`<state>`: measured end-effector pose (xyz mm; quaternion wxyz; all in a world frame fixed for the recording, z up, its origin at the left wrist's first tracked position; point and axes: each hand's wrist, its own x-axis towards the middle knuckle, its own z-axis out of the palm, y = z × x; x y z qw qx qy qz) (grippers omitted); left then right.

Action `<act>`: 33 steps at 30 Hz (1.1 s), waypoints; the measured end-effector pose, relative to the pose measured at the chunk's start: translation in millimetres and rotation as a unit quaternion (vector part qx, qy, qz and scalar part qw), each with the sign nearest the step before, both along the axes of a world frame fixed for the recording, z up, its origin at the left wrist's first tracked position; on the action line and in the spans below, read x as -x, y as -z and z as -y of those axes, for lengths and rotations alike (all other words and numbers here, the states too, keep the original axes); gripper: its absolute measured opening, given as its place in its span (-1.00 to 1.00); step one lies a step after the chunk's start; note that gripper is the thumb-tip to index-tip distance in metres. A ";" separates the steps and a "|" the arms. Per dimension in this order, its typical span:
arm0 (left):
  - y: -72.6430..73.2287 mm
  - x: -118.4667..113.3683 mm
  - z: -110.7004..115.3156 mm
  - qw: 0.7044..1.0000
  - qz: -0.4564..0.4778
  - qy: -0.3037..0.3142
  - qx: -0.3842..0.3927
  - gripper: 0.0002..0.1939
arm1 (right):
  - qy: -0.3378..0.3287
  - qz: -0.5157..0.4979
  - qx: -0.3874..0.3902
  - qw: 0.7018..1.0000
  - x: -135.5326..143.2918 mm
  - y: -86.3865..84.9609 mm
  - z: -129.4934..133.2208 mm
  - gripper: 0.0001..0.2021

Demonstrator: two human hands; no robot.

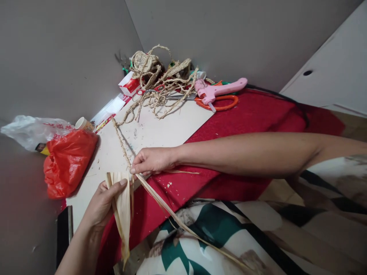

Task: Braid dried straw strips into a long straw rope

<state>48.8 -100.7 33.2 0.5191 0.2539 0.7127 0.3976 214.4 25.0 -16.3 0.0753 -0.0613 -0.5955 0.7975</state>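
My right hand (153,159) pinches a braided husk cord (122,147) at its near end, above the front edge of the white board. From that pinch a long loose strand (177,220) trails down to the right across my lap. Held between thumb and fingers of my left hand (104,200) is a wide, pale corn husk (122,204), its narrow end hanging down. The husk's top lies close beside the braid's near end; whether they touch I cannot tell. The braid runs away over the board toward a tangle of finished cord (160,95).
A pink glue gun (219,89) rests by orange-handled scissors (226,103) on the red cloth (252,114) and white board (183,124). At the left stand a red plastic bag (70,162), a clear bag (34,131) and a paper cup (83,124). Grey walls close off the back.
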 end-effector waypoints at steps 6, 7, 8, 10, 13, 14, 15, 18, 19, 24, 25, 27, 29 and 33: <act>2.1 -4.3 -1.2 0.999 0.009 0.027 -0.027 -0.66 | 0.006 -0.006 -0.016 1.000 1.2 2.2 -0.8 -0.74; 2.1 -4.4 -1.1 0.999 0.008 0.032 -0.031 -0.68 | 0.009 -0.007 -0.021 1.000 1.6 3.0 -0.7 -0.75; 2.1 -4.3 -0.8 0.999 0.006 0.038 -0.035 -0.71 | 0.012 -0.007 -0.027 1.000 2.1 3.8 -0.4 -0.75; 2.2 -4.2 -0.1 0.998 0.001 0.050 -0.035 -0.74 | 0.015 -0.007 -0.039 0.999 3.0 5.3 0.4 -0.76; 2.3 -6.3 -0.8 0.998 -0.009 0.064 -0.026 -0.74 | 0.026 -0.009 -0.053 0.998 4.5 7.6 1.7 -0.75; 2.3 -7.9 -1.9 0.997 -0.010 0.067 -0.028 -0.75 | 0.032 -0.010 -0.058 0.998 4.8 8.3 1.9 -0.76; 2.1 -10.0 -3.4 0.997 -0.011 0.067 -0.032 -0.75 | 0.036 -0.012 -0.062 0.997 5.0 9.0 2.1 -0.76; 1.6 -16.8 -8.3 0.997 -0.016 0.054 -0.046 -0.73 | 0.043 -0.014 -0.064 0.997 4.8 10.0 2.1 -0.76; 1.4 -18.5 -9.5 0.998 -0.020 0.047 -0.049 -0.72 | 0.046 -0.013 -0.061 0.997 4.5 9.8 2.2 -0.76; 1.6 -17.3 -8.4 0.994 -0.082 0.036 -0.067 -0.67 | 0.052 0.013 -0.046 0.997 1.9 5.5 4.5 -0.74; 1.8 -16.2 -7.4 0.993 -0.092 0.043 -0.066 -0.68 | 0.053 0.018 -0.048 0.997 1.6 4.6 5.6 -0.74; 2.2 -15.2 -5.2 0.990 -0.113 0.055 -0.061 -0.68 | 0.062 0.018 -0.053 0.996 1.8 3.6 7.8 -0.77; 1.9 -17.4 -2.8 0.982 -0.164 0.066 -0.070 -0.71 | 0.082 0.020 -0.045 0.995 2.7 4.1 10.0 -0.80; -5.4 -25.8 7.4 0.910 -0.338 0.122 -0.207 -0.86 | 0.099 0.056 -0.034 0.993 3.7 5.7 11.3 -0.85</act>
